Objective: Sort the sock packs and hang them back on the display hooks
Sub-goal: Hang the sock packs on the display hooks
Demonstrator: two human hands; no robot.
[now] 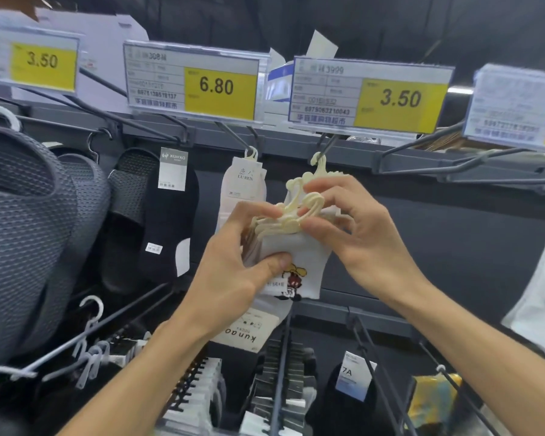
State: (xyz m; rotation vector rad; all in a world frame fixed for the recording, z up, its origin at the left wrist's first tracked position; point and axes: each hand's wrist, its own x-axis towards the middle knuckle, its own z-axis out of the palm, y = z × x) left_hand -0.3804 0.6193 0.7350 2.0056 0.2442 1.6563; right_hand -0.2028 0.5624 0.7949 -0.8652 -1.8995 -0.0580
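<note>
Gripped tight in the left hand (pixel 233 272) is a stack of white sock packs (pixel 299 256); their cream plastic hangers (pixel 288 212), uncountable, are pinched by the right hand (pixel 356 228).

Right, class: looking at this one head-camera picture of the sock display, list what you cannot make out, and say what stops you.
- Number of sock packs in the bundle: left hand and right hand cover them; the cream hangers overlap.
- Price on the far-right tag: cut off by the picture's right edge.
- Small print on the 6.80 tag: blurred.
- Lower-left hook's contents: too dark.
</note>
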